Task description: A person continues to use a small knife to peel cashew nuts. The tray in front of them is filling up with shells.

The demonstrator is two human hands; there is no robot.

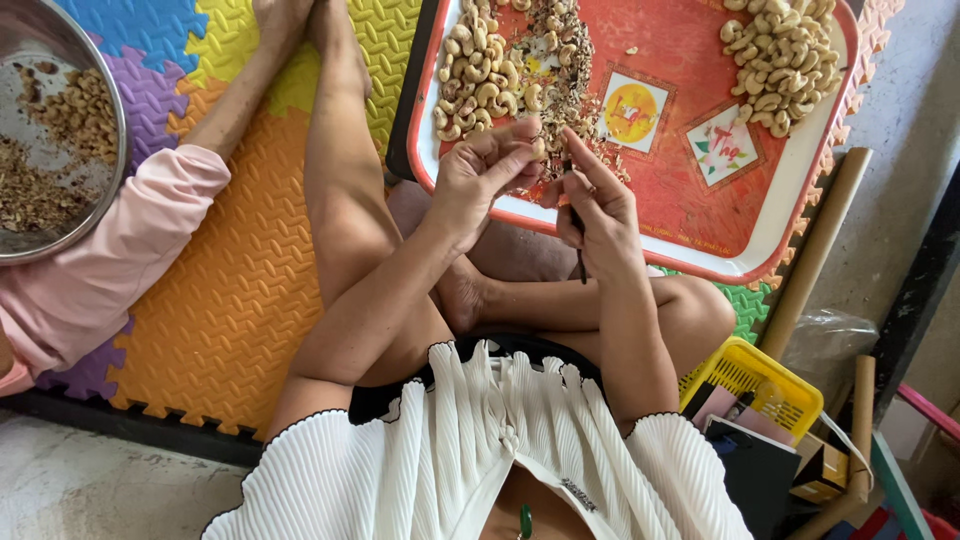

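My left hand pinches a small cashew nut between thumb and fingertips, just over the near rim of a red tray. My right hand is beside it, index finger stretched toward the nut, gripping a thin dark tool that points down from the fist. On the tray lie a heap of unpeeled cashews at the left, a pile of brown skins beside it, and a heap of pale peeled cashews at the far right.
Another person's arm in a pink sleeve lies at the left beside a metal bowl with nuts and husks. Coloured foam mats cover the floor. A yellow basket, cardboard tubes and boxes stand at the right.
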